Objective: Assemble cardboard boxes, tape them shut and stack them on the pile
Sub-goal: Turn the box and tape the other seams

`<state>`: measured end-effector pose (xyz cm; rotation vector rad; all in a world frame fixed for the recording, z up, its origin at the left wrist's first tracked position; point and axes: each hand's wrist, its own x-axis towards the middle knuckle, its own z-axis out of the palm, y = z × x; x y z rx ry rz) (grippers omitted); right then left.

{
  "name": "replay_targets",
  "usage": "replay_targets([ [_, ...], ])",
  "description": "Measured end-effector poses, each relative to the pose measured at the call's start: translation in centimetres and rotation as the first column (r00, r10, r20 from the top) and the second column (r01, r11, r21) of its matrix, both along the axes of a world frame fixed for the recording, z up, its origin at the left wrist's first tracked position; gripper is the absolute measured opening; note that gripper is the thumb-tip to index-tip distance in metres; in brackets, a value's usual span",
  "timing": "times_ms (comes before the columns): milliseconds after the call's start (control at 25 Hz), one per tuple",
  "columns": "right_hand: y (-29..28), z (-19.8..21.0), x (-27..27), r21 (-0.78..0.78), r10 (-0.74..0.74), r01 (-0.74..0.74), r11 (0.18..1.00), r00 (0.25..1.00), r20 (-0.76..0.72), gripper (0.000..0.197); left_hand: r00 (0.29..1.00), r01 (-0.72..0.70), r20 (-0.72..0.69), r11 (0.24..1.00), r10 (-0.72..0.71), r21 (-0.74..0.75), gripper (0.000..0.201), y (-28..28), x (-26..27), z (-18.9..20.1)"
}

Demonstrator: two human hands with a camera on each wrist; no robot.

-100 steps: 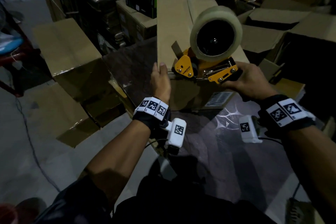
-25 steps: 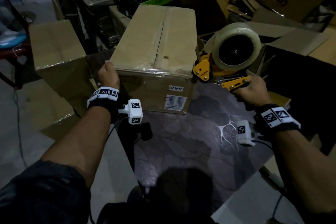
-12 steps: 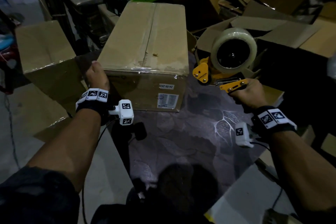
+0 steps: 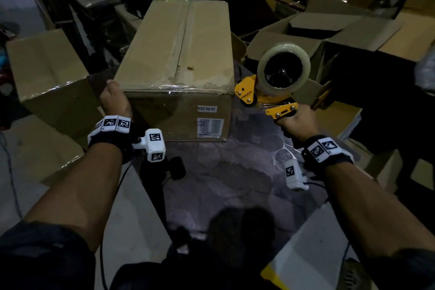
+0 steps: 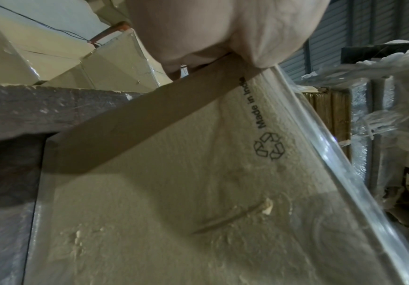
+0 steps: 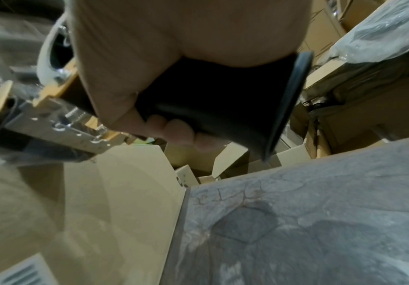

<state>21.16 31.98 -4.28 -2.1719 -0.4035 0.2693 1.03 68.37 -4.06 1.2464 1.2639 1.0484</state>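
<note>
Support: dark marble-patterned bench [image 4: 235, 176] | on it: closed brown cardboard box [image 4: 179, 59], taped seam, white label facing near edge

Taped-shut brown cardboard box [image 4: 179, 54] lies flat on dark table [image 4: 235, 183].
</note>
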Motion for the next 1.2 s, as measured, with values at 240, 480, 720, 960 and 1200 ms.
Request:
replay_targets([
  [240, -5.4, -6.1, -2.6, -0.299, -0.084, 0.024, 0.954, 0.978, -0.189, 0.029, 0.999, -0.015, -0.036, 1.0, 0.016, 0.018, 0.043, 0.1, 0.3, 0.2],
  [480, -5.0, -9.0, -5.9, -0.005, -0.179, 0.211, 0.977, 0.815, -0.551, 0.006, 1.0, -0.026, -0.013, 0.999, 0.026, 0.035, 0.043, 0.1, 0.5, -0.2],
  [720, -2.6, -8.8, -7.9, -0.078, -0.23, 0.237, 0.968, 0.73, -0.644, 0.013, 0.999, 0.024, 0.036, 0.997, -0.027, 0.078, 0.051, -0.5, 0.1, -0.3],
  [960, -1.8, -9.8, -9.1, -0.086, -0.292, 0.326, 0.941, 0.662, -0.69, 0.025, 0.977, 0.189, -0.131, 0.972, -0.171, 0.138, 0.05, -2.1, -1.5, 0.1],
  [1200, -2.1, -9.3, -10.8, -0.337, -0.36, 0.279, 0.899, 0.909, -0.21, 0.033, 0.92, 0.38, -0.198, 0.895, -0.338, 0.234, 0.046, -2.6, -2.9, -0.9],
])
